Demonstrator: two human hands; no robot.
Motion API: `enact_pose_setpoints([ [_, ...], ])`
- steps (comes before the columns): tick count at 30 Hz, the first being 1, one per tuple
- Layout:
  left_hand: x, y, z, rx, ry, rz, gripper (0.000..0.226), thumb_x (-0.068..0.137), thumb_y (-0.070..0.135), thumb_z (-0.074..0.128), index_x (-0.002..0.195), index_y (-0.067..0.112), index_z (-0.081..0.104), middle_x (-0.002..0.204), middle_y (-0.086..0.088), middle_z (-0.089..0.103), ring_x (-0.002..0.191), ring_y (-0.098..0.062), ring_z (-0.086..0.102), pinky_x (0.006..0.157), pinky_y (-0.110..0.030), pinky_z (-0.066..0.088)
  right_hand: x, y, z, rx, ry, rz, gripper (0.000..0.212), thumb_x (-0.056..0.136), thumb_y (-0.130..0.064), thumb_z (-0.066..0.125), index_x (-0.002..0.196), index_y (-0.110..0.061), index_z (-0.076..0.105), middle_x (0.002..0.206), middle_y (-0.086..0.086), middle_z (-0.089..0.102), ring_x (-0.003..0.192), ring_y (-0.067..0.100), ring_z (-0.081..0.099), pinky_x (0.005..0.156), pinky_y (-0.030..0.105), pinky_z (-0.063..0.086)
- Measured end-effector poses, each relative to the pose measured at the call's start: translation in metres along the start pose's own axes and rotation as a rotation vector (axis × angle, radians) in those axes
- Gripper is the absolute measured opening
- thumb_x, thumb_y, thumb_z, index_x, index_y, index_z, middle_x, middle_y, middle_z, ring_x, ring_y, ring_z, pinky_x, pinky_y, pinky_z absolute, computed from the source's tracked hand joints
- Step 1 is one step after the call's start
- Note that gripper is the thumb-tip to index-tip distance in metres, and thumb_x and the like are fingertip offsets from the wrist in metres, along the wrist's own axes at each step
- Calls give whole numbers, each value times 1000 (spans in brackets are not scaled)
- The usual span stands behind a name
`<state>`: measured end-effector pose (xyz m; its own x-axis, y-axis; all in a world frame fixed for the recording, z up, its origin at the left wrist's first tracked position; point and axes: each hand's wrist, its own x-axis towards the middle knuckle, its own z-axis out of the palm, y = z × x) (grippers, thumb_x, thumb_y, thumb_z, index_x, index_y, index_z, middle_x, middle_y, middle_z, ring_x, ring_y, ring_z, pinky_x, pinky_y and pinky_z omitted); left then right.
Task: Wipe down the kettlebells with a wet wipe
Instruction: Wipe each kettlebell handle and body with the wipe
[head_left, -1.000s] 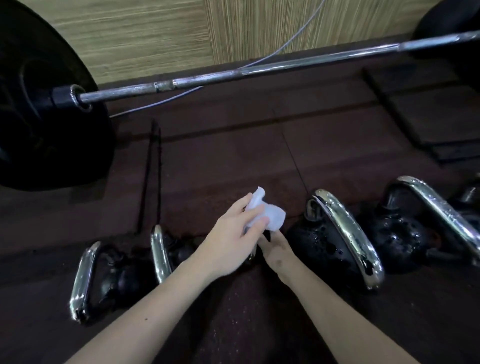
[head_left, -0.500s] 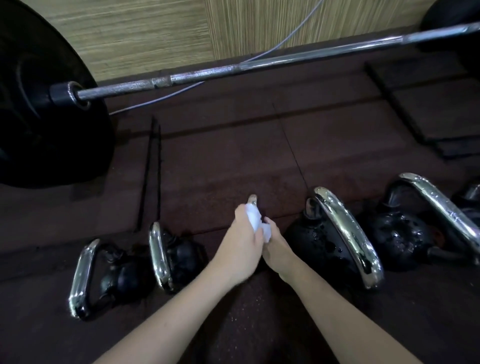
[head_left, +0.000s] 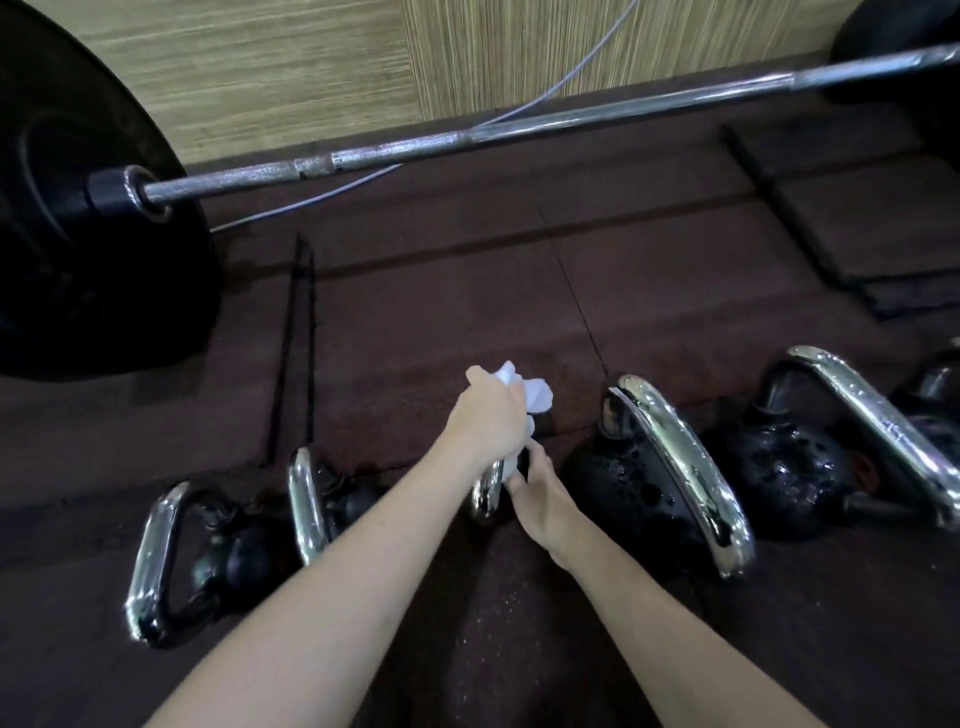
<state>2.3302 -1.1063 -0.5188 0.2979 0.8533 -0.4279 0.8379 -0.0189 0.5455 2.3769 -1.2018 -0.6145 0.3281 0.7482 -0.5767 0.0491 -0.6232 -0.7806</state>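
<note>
Several black kettlebells with chrome handles stand in a row on the dark rubber floor. My left hand (head_left: 488, 415) is closed around a crumpled white wet wipe (head_left: 532, 395), pressing it onto the far part of the middle kettlebell's handle (head_left: 485, 493). My right hand (head_left: 543, 493) sits just beneath it and grips that kettlebell beside the handle, with its fingertips partly hidden. The body of the middle kettlebell is covered by my hands and arms. Two smaller kettlebells (head_left: 234, 556) (head_left: 311, 504) stand to the left. Larger wet ones (head_left: 628, 483) (head_left: 779, 467) stand to the right.
A steel barbell (head_left: 467, 137) spans the floor beyond the row, with a big black plate (head_left: 78, 234) at the left. A thin grey cable (head_left: 322, 195) runs under the bar. A wood-grain wall (head_left: 311, 62) lies behind. Dark floor mats (head_left: 857, 234) are stacked at the right.
My left hand has slid the wipe along the middle kettlebell's handle away from me, uncovering the handle's near end. My right hand has stayed under it.
</note>
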Motion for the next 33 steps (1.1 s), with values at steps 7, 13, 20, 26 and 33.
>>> enact_pose_setpoints([
  [7, -47, -43, 9, -116, -27, 171, 47, 111, 33, 44, 151, 10, 33, 119, -8, 64, 106, -22, 65, 80, -21, 41, 3, 12, 1, -73, 0, -60, 60, 107, -27, 48, 162, -14, 27, 164, 10, 32, 148, 24, 40, 102, 16, 30],
  [13, -81, -72, 21, -191, -9, 167, 54, 111, 36, 43, 158, 19, 23, 139, 2, 58, 128, -17, 59, 104, -28, 46, 3, 11, 0, -104, -18, -45, 73, 101, -31, 58, 165, -22, 23, 162, -1, 28, 144, 23, 45, 115, 34, 40],
  [20, 4, 9, -6, 22, -16, -74, 48, 112, 34, 37, 144, -2, 39, 139, -24, 58, 126, -42, 58, 103, -47, 46, 7, 5, 0, -55, 2, -24, 60, 112, -35, 42, 166, -29, 16, 172, -5, 17, 152, 23, 35, 114, 38, 36],
  [26, -46, -40, 0, -98, -60, 185, 38, 111, 38, 42, 141, 14, 40, 118, -9, 68, 106, -27, 68, 90, -37, 51, 8, 15, 1, -126, 13, -75, 50, 109, -25, 49, 155, -15, 33, 147, 2, 40, 122, 12, 45, 98, 23, 36],
  [33, -78, -78, 20, -205, 9, 154, 27, 109, 35, 44, 133, 26, 36, 108, 0, 66, 96, -18, 67, 86, -37, 54, 5, 16, -2, -99, -24, -74, 72, 104, -24, 59, 165, -26, 20, 159, -3, 27, 143, 23, 43, 119, 39, 38],
])
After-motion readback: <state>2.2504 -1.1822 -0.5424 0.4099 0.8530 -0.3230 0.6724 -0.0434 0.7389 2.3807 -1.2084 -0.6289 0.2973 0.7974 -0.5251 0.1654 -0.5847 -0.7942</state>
